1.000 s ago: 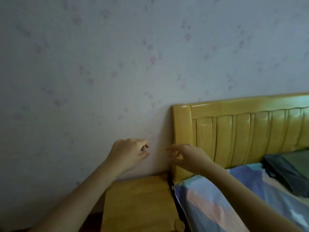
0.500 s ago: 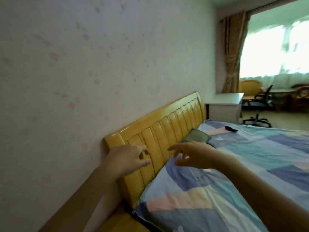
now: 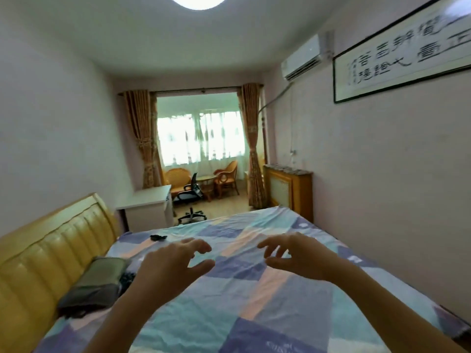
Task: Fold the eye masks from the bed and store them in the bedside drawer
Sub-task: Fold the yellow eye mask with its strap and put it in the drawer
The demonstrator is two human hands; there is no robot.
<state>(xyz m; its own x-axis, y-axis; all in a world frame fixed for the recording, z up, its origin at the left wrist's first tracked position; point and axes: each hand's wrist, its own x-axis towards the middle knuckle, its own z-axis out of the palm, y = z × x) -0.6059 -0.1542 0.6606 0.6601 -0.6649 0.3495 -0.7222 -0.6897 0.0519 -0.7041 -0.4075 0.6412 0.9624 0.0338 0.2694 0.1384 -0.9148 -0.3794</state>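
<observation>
Bedroom, patchwork-sheeted bed (image 3: 254, 301): nothing gathered yet.
Left hand (image 3: 168, 270) and right hand (image 3: 297, 258) hover spread, empty; dark eye mask (image 3: 158, 237) lies at eleven o'clock, unfolded; drawer unseen.

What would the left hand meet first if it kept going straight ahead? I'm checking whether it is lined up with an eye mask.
Probably only bedsheet. The left hand points across the bed; the small dark item lies further left, though depth is unclear.

Daylight blew out the window (image 3: 201, 138); a ceiling lamp (image 3: 197, 0) glared; edges bent, everything slightly soft.
</observation>
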